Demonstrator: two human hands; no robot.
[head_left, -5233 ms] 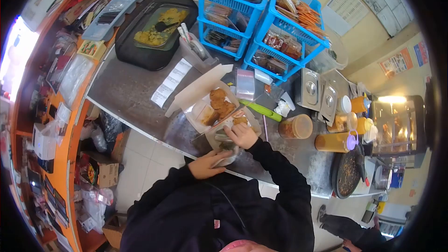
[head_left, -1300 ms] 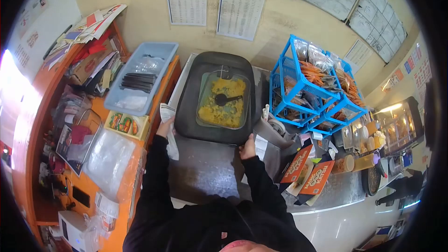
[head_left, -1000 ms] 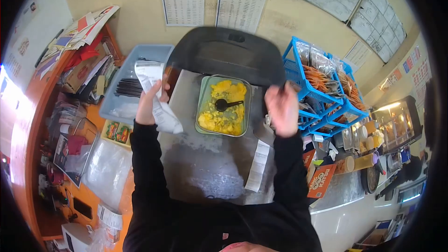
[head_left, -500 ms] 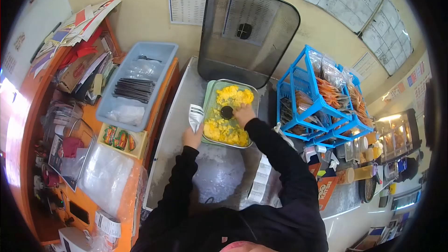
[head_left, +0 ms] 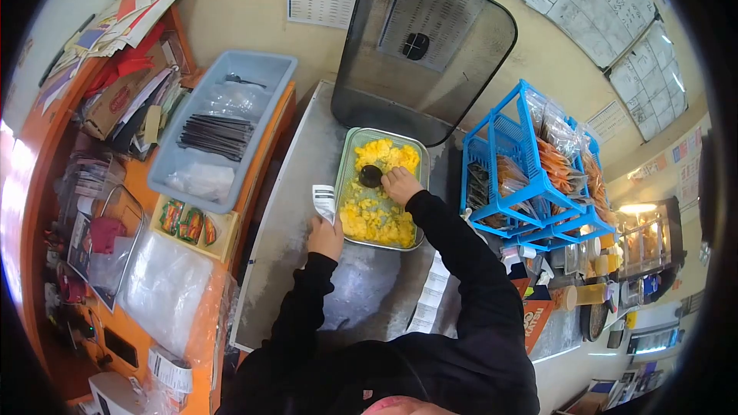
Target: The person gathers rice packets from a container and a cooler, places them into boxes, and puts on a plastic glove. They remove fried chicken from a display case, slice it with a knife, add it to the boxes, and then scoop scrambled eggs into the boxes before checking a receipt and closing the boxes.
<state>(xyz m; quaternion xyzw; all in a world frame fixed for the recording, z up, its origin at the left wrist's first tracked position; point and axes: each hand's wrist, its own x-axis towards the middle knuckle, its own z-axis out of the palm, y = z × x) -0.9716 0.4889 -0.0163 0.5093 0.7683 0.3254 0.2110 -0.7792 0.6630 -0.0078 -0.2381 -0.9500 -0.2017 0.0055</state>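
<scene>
A shallow rectangular tray (head_left: 347, 155) with a greenish bottom holds crumbled yellow food (head_left: 377, 219) that looks like scrambled egg, in a far and a near heap. Over the middle of the tray, my right hand (head_left: 403, 186) has its fingers closed beside a dark round-headed spoon (head_left: 370, 177); its handle is mostly hidden by the fingers. To the left of the tray, my left hand (head_left: 326, 238) pinches a white printed paper slip (head_left: 324, 201), which stands up from the fingers.
A dark mesh cover (head_left: 430, 38) leans on the wall behind the tray. Blue plastic baskets (head_left: 500, 184) with bagged goods stand right. A long paper strip (head_left: 429, 296) lies on the metal table (head_left: 284, 277). Left, a grey-blue bin (head_left: 165, 161) sits on an orange counter.
The spoon's head has tilted and shifted slightly away from me within the tray. The paper slip has turned its printed side more toward me. The camera view has shifted a little.
</scene>
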